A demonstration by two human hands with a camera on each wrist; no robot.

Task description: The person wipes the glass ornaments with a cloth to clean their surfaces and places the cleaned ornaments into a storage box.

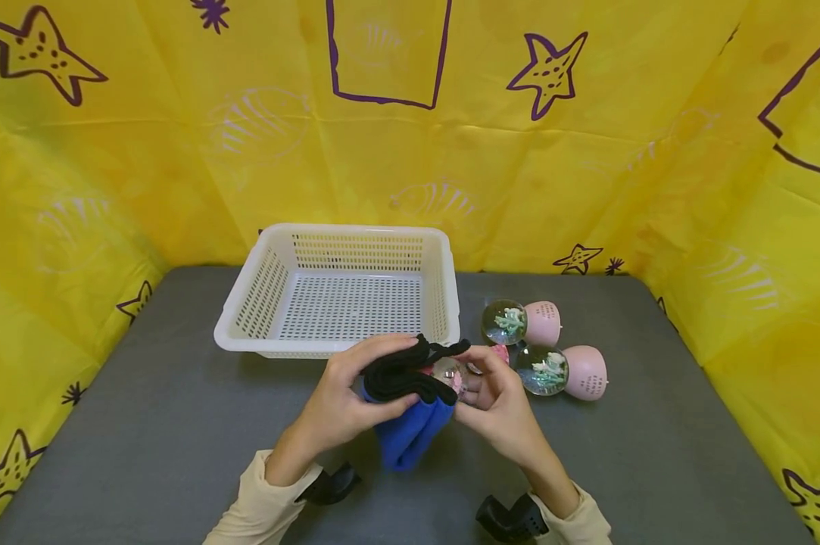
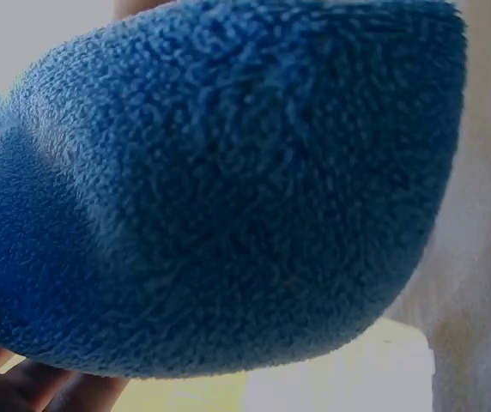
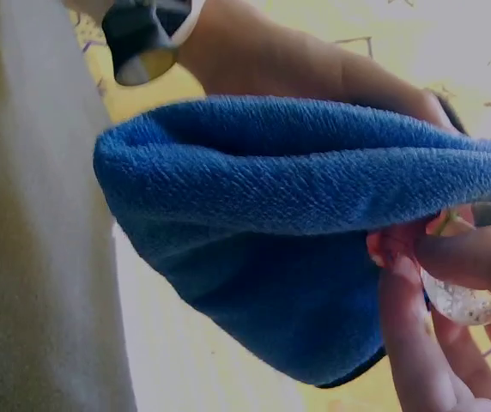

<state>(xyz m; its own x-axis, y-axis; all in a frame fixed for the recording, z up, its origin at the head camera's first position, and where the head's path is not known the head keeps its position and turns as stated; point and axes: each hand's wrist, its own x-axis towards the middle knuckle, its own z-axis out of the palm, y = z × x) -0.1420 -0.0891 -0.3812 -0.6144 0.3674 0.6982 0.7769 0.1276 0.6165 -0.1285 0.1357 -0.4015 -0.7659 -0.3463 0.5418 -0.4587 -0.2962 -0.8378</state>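
Note:
Above the table, my left hand [image 1: 344,397] grips a folded blue towel [image 1: 413,435] with black edging, thumb in front and fingers behind. The towel's fuzzy blue side [image 2: 228,189] fills most of the left wrist view. My right hand [image 1: 501,405] holds a small snow globe [image 1: 448,372] by its clear ball, against the towel's folds. In the right wrist view, fingers and thumb pinch the globe [image 3: 464,305], and its reddish-pink base goes partly under the cloth [image 3: 271,189].
A white plastic basket [image 1: 341,348] stands behind the hands. To the right, two snow globes with pink bases [image 1: 542,323] [image 1: 585,372] lie on their sides. Another pink thing [image 1: 500,353] shows partly behind my right hand. Yellow printed fabric [image 1: 410,166] surrounds the grey table [image 1: 178,424].

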